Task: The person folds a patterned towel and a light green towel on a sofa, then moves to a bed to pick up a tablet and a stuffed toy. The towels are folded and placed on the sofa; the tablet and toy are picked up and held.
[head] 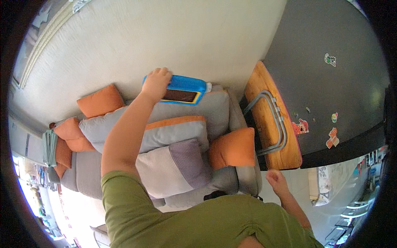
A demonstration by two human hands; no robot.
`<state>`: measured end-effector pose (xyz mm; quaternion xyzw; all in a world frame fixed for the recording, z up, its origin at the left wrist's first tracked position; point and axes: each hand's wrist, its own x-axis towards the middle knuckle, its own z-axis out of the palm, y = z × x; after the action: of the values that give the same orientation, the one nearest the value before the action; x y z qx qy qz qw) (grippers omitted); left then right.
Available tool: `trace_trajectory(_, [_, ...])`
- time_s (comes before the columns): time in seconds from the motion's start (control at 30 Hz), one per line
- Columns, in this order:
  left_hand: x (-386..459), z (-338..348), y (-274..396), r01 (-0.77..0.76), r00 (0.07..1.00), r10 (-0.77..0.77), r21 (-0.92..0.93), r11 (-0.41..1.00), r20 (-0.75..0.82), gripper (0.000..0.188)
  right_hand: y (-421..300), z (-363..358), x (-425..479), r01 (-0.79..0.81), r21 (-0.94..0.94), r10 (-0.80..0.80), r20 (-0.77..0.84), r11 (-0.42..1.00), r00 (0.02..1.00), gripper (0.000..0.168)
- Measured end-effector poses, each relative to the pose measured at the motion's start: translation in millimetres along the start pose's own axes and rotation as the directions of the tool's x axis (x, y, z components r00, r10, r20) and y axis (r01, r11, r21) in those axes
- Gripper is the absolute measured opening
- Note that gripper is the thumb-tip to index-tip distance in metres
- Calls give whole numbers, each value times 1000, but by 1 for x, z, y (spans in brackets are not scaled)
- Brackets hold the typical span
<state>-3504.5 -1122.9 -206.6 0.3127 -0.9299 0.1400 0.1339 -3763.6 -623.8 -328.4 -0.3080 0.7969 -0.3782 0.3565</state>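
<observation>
My left hand [157, 83] is raised over the sofa and grips one end of a blue plastic item [189, 83]. It has a dark panel with a yellow border, and a small white piece sticks out at its right end. My fingers hide its left part; what exactly it is I cannot tell. Low on the right side, my right hand [276, 181] hangs with its fingers loosely curled and nothing visible in it. It is close to the lower edge of a folding table [262, 102] with a wooden top; I cannot tell whether they touch.
Below me is a grey sofa [217, 107] with an orange cushion [234, 148], a striped pillow [173, 167] and more orange cushions [100, 100] at left. A pale wall [173, 34] rises behind it. The folded table leans by a dark panel [328, 90] bearing stickers.
</observation>
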Motion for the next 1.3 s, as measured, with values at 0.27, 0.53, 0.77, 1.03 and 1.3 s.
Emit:
trace_trajectory(0.27, [21, 111, -65, 266, 963, -268, 156, 951, -14, 21, 257, -78, -175, -283, -677, 390, 7, 679, 921, 27])
trace_trajectory(0.53, [20, 172, -60, 677, 667, -708, 208, 706, 231, 21, 192, -72, -201, -758, -363, 785, -104, 542, 611, 23])
trace_trajectory(0.77, [-7, 219, 29, 677, 727, -612, -172, 716, 312, 33, 192, -70, -197, -769, -270, 786, -66, 579, 615, 20])
trace_trajectory(1.03, [-97, 138, 223, 127, 990, -138, -652, 748, 35, 46, 226, -67, -223, -764, -159, 773, -6, 625, 634, 17])
trace_trajectory(1.3, [-171, 85, 277, 403, 905, -338, -778, 481, 260, 48, 262, -92, -236, -727, -110, 732, 18, 678, 681, 17])
